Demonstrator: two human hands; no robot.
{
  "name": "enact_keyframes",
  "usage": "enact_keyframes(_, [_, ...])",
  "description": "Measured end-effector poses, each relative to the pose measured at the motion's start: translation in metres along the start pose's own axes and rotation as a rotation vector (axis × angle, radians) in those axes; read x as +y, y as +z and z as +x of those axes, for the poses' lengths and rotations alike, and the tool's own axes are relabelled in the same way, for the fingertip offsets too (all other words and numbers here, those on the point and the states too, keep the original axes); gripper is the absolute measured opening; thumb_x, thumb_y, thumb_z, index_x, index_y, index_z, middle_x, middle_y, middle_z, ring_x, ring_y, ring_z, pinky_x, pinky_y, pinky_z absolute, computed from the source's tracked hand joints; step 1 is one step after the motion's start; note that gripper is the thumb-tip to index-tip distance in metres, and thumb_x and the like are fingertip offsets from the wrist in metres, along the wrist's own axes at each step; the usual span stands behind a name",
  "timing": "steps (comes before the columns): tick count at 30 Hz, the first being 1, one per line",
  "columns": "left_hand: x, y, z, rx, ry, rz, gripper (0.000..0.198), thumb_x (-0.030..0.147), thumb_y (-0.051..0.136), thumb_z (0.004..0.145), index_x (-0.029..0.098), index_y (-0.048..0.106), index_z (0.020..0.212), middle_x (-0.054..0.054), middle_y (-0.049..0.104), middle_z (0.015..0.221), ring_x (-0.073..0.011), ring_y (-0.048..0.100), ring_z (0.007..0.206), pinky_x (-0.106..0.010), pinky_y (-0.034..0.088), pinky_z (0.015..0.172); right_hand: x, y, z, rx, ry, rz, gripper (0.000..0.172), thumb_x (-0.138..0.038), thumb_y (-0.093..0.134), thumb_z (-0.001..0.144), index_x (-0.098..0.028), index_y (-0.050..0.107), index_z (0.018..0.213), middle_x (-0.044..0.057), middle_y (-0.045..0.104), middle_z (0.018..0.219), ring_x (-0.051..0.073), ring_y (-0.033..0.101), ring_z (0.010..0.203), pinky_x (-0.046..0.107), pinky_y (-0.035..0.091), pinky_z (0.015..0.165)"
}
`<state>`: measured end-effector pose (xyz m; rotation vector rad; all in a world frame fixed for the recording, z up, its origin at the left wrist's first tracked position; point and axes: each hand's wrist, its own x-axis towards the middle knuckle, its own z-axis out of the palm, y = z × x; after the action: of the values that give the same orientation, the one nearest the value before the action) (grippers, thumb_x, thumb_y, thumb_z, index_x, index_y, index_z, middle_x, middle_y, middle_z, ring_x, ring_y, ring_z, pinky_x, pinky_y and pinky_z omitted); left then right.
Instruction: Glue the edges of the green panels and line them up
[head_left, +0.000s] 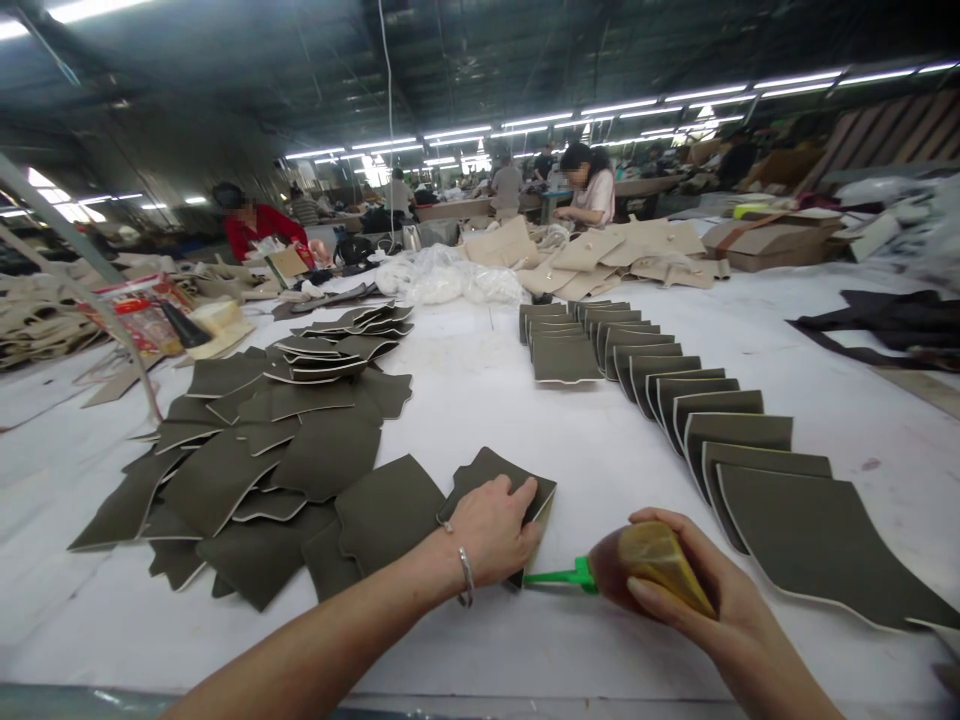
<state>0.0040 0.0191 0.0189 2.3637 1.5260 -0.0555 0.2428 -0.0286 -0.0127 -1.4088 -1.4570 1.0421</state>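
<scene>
My left hand [495, 525], with a silver bracelet at the wrist, lies on a dark olive leather-like panel [491, 467]. Its fingers are spread and press the panel against the table; part of the panel is hidden under the hand. In my right hand [694, 575] is a squeeze glue bottle [637, 565] of amber liquid, tipped on its side. Its thin green nozzle [559, 577] points left, with the tip at the panel's near right edge. A yellowish strip shows along that edge. Another olive panel [390, 510] lies just left of my left hand.
A loose heap of olive panels [262, 470] covers the left side. Overlapping panels [825, 520] run in a row along the right. Clear plastic bags [446, 275] and beige pieces [600, 250] lie farther back. A slanted pole [82, 240] stands left. Several people work beyond.
</scene>
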Motion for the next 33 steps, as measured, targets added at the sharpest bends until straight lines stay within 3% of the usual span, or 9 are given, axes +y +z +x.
enact_keyframes(4, [0.000,0.001,-0.001,0.005,-0.001,-0.005,0.053,0.036,0.036,0.092,0.017,0.046,0.140,-0.012,0.060,0.104,-0.0287,0.061,0.096,-0.039,0.050,0.082,0.006,-0.001,-0.002,0.060,-0.024,-0.030,0.051,-0.052,0.072,0.077,-0.025,0.055,0.116,0.002,0.064,0.109,0.024,0.062,0.097,0.026,0.047,0.084])
enact_keyframes(8, [-0.001,0.002,0.000,0.010,0.010,-0.015,0.053,0.036,0.037,0.092,0.016,0.046,0.140,-0.013,0.060,0.104,-0.0289,0.061,0.098,-0.039,0.050,0.083,0.011,-0.003,-0.002,-0.032,-0.018,0.012,0.052,-0.051,0.073,0.078,-0.025,0.054,0.119,0.003,0.066,0.108,0.025,0.062,0.098,0.025,0.049,0.081])
enact_keyframes(12, [-0.001,0.001,0.000,0.005,0.009,-0.016,0.052,0.036,0.037,0.092,0.017,0.046,0.140,-0.012,0.059,0.104,-0.0278,0.061,0.096,-0.038,0.050,0.083,0.005,0.000,-0.003,0.070,-0.038,0.000,0.051,-0.051,0.075,0.074,-0.025,0.057,0.114,0.002,0.064,0.110,0.024,0.062,0.096,0.025,0.048,0.082])
enact_keyframes(16, [-0.002,0.002,0.000,0.002,0.006,-0.018,0.052,0.037,0.037,0.092,0.018,0.046,0.140,-0.012,0.059,0.104,-0.0273,0.061,0.096,-0.038,0.050,0.083,0.004,0.003,-0.004,0.038,-0.074,0.010,0.048,-0.050,0.072,0.078,-0.028,0.055,0.117,0.000,0.065,0.105,0.022,0.063,0.092,0.023,0.048,0.079])
enact_keyframes(19, [-0.003,0.003,0.000,0.002,0.008,-0.013,0.053,0.036,0.037,0.092,0.018,0.045,0.141,-0.012,0.059,0.104,-0.0275,0.061,0.096,-0.038,0.050,0.083,0.011,-0.004,0.001,0.005,-0.127,-0.035,0.048,-0.050,0.074,0.077,-0.028,0.056,0.116,0.001,0.064,0.106,0.022,0.064,0.091,0.023,0.049,0.078])
enact_keyframes(23, [-0.003,0.003,0.001,0.002,0.014,-0.014,0.053,0.035,0.036,0.092,0.017,0.045,0.141,-0.012,0.060,0.104,-0.0280,0.061,0.096,-0.038,0.050,0.082,0.016,-0.016,0.011,0.059,-0.140,-0.117,0.051,-0.052,0.074,0.078,-0.027,0.054,0.118,0.002,0.063,0.107,0.022,0.064,0.091,0.025,0.050,0.078])
enact_keyframes(29, [-0.002,0.001,0.002,-0.008,0.013,-0.028,0.051,0.034,0.036,0.091,0.017,0.049,0.138,-0.013,0.060,0.104,-0.0286,0.061,0.096,-0.039,0.050,0.082,0.019,-0.014,0.006,0.090,-0.162,-0.152,0.050,-0.051,0.073,0.081,-0.029,0.051,0.121,0.001,0.063,0.102,0.021,0.064,0.084,0.026,0.051,0.074])
enact_keyframes(33, [-0.001,0.001,0.002,-0.011,0.009,-0.022,0.052,0.034,0.036,0.092,0.017,0.048,0.139,-0.012,0.060,0.104,-0.0282,0.061,0.096,-0.039,0.050,0.082,0.019,-0.013,0.004,0.083,-0.185,-0.162,0.047,-0.050,0.072,0.081,-0.029,0.054,0.118,0.002,0.063,0.108,0.022,0.064,0.092,0.026,0.051,0.078])
